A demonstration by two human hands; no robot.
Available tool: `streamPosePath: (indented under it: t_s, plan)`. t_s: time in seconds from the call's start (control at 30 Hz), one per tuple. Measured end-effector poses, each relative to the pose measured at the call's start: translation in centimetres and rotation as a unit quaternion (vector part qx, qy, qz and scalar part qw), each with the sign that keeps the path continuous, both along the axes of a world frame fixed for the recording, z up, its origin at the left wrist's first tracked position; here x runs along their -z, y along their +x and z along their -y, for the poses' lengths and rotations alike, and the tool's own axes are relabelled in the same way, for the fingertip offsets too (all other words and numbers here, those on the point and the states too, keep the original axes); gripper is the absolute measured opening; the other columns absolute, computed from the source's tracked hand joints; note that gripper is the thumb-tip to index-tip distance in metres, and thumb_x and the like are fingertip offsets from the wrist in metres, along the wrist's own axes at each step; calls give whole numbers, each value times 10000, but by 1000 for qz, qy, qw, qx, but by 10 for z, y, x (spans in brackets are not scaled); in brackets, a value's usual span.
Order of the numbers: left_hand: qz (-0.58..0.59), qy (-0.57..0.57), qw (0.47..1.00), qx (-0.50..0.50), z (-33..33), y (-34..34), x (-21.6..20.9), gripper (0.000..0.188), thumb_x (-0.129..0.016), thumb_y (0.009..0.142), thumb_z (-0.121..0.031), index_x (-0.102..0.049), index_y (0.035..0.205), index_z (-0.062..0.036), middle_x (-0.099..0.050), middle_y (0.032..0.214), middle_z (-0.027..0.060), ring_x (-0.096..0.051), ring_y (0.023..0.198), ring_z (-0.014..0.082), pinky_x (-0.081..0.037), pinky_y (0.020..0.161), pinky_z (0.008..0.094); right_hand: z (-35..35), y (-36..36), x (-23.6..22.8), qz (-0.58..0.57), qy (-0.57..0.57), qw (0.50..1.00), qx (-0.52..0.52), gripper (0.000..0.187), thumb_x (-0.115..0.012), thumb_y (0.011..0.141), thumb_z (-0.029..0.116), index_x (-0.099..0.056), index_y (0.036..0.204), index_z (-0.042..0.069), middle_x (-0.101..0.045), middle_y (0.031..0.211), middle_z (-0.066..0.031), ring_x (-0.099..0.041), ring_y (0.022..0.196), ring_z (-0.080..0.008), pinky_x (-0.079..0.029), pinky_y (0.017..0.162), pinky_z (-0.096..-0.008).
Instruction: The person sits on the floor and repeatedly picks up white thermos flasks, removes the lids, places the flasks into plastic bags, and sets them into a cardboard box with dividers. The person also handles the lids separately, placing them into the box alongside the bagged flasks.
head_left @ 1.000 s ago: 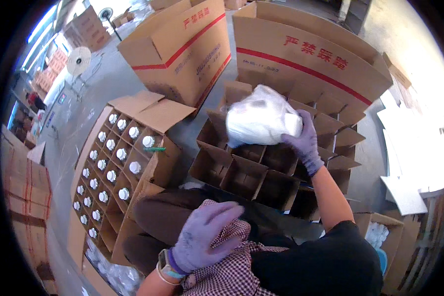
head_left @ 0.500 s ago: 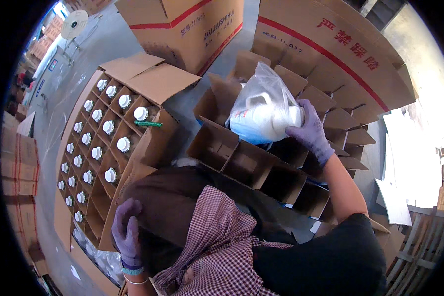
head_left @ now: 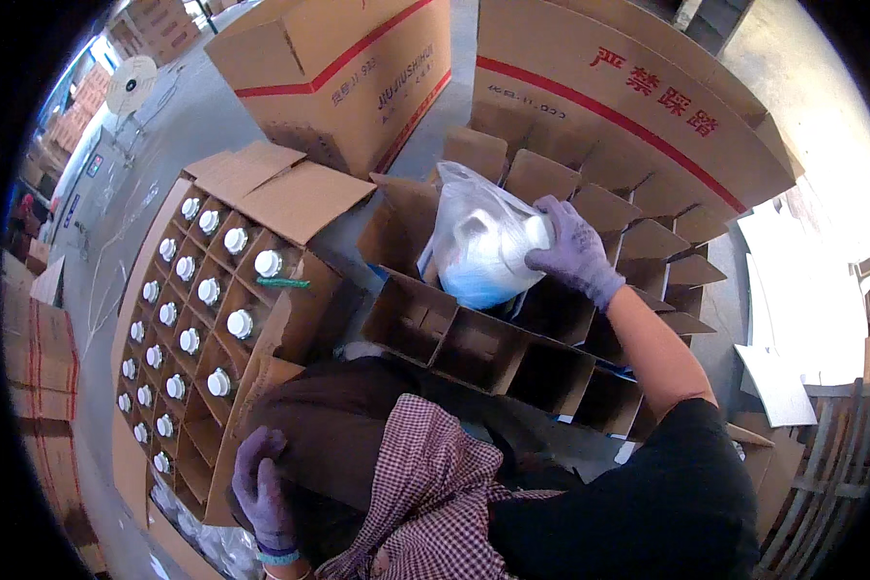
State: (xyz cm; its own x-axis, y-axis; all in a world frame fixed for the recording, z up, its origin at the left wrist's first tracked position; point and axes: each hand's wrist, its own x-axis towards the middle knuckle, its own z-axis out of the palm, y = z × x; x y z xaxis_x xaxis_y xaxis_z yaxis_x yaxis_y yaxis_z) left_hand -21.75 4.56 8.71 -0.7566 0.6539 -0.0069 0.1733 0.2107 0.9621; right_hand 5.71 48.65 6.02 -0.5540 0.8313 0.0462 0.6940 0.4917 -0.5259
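Observation:
My right hand (head_left: 575,253), in a purple-grey glove, is closed around the capped neck of a white plastic jug (head_left: 483,246). A clear plastic bag wraps this jug, whose blue-marked lower part sits in a cell of the divided carton (head_left: 411,280). The jug leans with its cap to the right. Beside my knee, over the lap, my left hand (head_left: 261,483) hangs empty in a like glove, fingers loosely curled and apart. Nearest to it is the cardboard box (head_left: 290,338) of white-capped bottles (head_left: 219,382), standing in divider cells.
A tall cardboard box (head_left: 358,82) stands at the far side. The divided carton's raised flap (head_left: 609,106) rises behind its cells. A green strip (head_left: 282,283) lies by one bottle. White sheets (head_left: 783,300) lie at right near a slatted wooden rack (head_left: 822,474). Stacked cartons (head_left: 43,358) line the left.
The jug has gone down and left into its cell, my right hand still on its neck. My left hand has shifted slightly down and right. The view has also shifted.

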Motion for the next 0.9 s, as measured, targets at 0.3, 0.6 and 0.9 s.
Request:
streamPosePath:
  t_s: [0.3,0.6,0.9]
  plan:
    - [-47,-5,999,2,-14,-12,-5,431,-518,1009,-286,-598,1264,51,-669,1163,151,-638,1081,237,-485,995,375,-127,24,-107,8,130,991,-15,250,-594,793,253,-705,853,38,-699,785,-145,-671,743,-249,-527,728,-410]
    - [-31,-3,999,26,-21,-8,-7,448,-529,1002,-295,-591,1274,56,-666,1177,161,-635,1102,253,-474,1018,381,-34,-40,37,-4,43,999,0,959,-797,737,495,-421,1474,10,-457,1440,-259,-456,1349,-404,-385,1137,-437]
    - [-24,-23,999,-1,-13,-4,-7,427,-531,989,-259,-590,1274,55,-668,1156,164,-640,1072,241,-482,1000,364,-73,-51,8,-107,10,991,-74,222,-587,944,213,-678,1055,43,-692,1000,-201,-669,1007,-338,-511,917,-409]
